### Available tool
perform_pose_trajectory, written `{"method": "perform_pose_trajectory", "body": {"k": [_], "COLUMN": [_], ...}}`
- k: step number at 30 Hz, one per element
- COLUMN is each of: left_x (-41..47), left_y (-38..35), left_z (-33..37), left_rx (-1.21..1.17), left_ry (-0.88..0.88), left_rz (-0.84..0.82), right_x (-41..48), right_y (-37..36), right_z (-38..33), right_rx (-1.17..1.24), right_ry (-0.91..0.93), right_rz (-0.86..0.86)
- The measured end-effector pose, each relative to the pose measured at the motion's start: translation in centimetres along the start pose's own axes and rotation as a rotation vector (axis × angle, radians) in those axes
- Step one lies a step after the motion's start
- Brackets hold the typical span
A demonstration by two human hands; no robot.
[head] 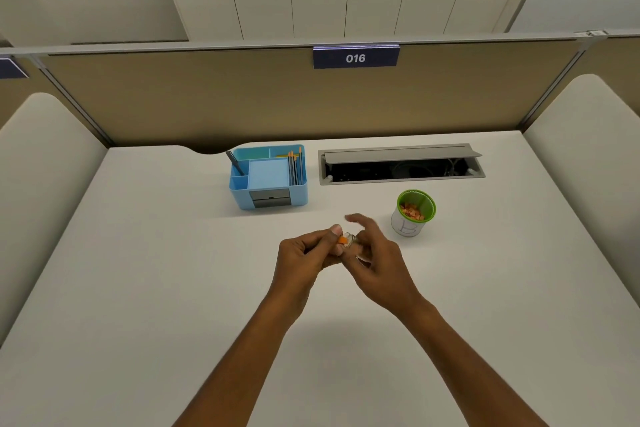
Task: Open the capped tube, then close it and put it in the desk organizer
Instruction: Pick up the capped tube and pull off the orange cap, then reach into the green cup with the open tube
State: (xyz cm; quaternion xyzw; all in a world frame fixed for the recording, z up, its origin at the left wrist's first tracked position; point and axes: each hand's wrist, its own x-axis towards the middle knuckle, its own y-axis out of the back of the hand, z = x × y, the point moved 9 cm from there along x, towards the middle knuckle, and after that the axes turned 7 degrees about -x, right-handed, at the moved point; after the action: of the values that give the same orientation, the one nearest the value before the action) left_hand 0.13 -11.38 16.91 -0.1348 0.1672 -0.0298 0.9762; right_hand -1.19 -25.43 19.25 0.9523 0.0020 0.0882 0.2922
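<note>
A small clear tube [349, 240] with an orange part at one end is held above the middle of the white desk. My left hand [306, 255] is closed around its left end, thumb on top. My right hand [372, 248] touches the tube's right end with thumb and lower fingers, its index finger lifted and spread. Whether the cap is on or off is hidden by the fingers. The blue desk organizer [268, 178] stands farther back and to the left, apart from both hands, with pencils and a pen in its compartments.
A green-rimmed cup [414, 213] holding orange bits stands to the right of my hands. Behind it, an open cable hatch [401, 165] is set into the desk. Beige partition walls enclose the desk at the back and sides.
</note>
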Motion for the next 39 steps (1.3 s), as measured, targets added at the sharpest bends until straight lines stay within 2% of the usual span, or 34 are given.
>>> {"method": "perform_pose_trajectory", "body": {"k": [3,8,12,16,19,22,25,33,39], "left_x": [0.8,2.2,3.0,3.7,4.0,4.2,4.3,4.1,4.0], "left_y": [-0.1,-0.7,-0.9,-0.5,0.2,0.9,1.5,1.8,2.0], "left_z": [-0.9,-2.5,-3.9,-5.0,-5.2,-5.4,-5.7,-6.5,-6.5], "left_rx": [-0.183,-0.443,-0.548,-0.630,-0.650,-0.645,-0.624,-0.609,-0.584], "left_ry": [0.114,0.251,0.305,0.343,0.338,0.329,0.308,0.315,0.311], "left_rz": [-0.007,-0.008,-0.018,-0.039,-0.048,-0.049,-0.040,-0.018,0.008], "right_x": [0.3,0.3,0.7,1.6,2.3,2.8,3.8,7.1,7.8], "right_y": [-0.7,-1.2,-1.1,1.8,5.6,9.2,11.7,12.6,12.3], "right_z": [2.4,4.7,6.6,10.9,14.7,17.7,18.5,18.4,18.6], "right_rx": [0.333,0.667,0.862,0.901,0.714,0.252,-0.114,-0.537,-0.550], "right_ry": [-0.187,-0.346,-0.421,-0.492,-0.525,-0.577,-0.510,-0.358,-0.377], "right_rz": [-0.069,-0.077,0.008,0.177,0.294,0.338,0.365,0.235,0.202]}}
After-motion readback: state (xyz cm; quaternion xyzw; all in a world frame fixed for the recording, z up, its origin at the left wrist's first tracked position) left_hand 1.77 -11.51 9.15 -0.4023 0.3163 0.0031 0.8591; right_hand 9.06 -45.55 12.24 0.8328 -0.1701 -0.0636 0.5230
